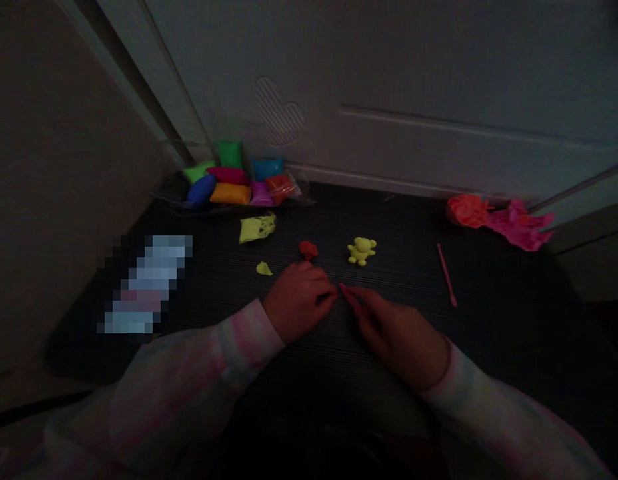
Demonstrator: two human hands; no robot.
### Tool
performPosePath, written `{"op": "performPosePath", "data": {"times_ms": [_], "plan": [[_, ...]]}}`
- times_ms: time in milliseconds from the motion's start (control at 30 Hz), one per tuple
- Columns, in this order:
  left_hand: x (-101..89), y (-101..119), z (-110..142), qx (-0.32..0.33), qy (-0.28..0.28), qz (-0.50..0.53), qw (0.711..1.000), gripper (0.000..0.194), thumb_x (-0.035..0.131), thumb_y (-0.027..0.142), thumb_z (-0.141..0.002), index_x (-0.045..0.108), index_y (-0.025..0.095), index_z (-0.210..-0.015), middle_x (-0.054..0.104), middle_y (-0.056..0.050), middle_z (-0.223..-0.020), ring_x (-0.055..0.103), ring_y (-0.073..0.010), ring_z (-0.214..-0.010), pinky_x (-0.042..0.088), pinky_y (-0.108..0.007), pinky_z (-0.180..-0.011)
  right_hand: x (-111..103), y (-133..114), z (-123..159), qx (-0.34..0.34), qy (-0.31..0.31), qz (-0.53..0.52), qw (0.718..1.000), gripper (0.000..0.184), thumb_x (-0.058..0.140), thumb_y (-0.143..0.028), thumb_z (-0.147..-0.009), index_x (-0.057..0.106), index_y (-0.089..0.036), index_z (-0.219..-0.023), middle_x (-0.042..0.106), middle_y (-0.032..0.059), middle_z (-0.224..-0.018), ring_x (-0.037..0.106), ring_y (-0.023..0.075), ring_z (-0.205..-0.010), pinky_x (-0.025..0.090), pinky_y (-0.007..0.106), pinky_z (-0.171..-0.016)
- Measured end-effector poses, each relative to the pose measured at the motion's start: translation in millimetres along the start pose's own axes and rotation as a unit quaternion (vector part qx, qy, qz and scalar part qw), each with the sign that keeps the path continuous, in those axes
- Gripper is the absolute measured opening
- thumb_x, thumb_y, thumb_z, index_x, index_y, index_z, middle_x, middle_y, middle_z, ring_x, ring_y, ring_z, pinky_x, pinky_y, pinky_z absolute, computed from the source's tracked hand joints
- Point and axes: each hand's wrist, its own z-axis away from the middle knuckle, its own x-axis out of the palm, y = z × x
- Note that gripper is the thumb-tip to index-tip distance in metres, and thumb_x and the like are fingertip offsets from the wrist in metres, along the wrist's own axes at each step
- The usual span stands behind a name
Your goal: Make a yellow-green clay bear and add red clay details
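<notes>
Right hand closely pinches a slim pinkish-red stick; left hand curls half-closed, any hold unclear; light, steady pressure seems best.

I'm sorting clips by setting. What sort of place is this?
Probably a craft corner at home: a yellow bear figure and colourful packets are on a dark table beside a heart-decorated panel.
</notes>
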Motion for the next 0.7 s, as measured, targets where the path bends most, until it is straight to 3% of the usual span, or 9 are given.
{"op": "performPosePath", "data": {"times_ms": [267,467,700], "plan": [[-0.1,0,0,0.007,0.009,-0.006,1.0,0.018,0.045,0.026,-0.077,0.062,0.019,-0.079,0.059,-0.002,-0.077,0.049,-0.0145,-0.077,0.036,-0.031,-0.07,2,-5,0,-0.014,-0.015,0.023,1.0,0.033,0.038,-0.019,-0.079,0.047,-0.02,-0.11,0.067,0.0011,-0.079,0.063,0.0138,-0.058,0.046,0.024,-0.05],[0.9,1,0,0.009,0.011,-0.005,1.0,0.018,0.045,0.025,-0.077,0.062,0.019,-0.079,0.059,-0.002,-0.078,0.049,-0.0139,-0.077,0.036,-0.031,-0.072,2,-5,0,-0.013,-0.027,0.009,0.999,0.036,0.037,-0.019,-0.08,0.044,-0.022,-0.115,0.066,0.0009,-0.087,0.063,0.0134,-0.065,0.047,0.025,-0.057],[1.3,0,1,0.017,0.01,-0.011,1.0,0.018,0.045,0.025,-0.077,0.062,0.019,-0.079,0.06,-0.001,-0.078,0.049,-0.0145,-0.078,0.036,-0.03,-0.07,-4,-14,-3,-0.002,-0.074,0.065,0.995,0.035,0.036,-0.016,-0.079,0.047,-0.02,-0.113,0.067,0.004,-0.084,0.063,0.0161,-0.069,0.047,0.027,-0.061]]}}
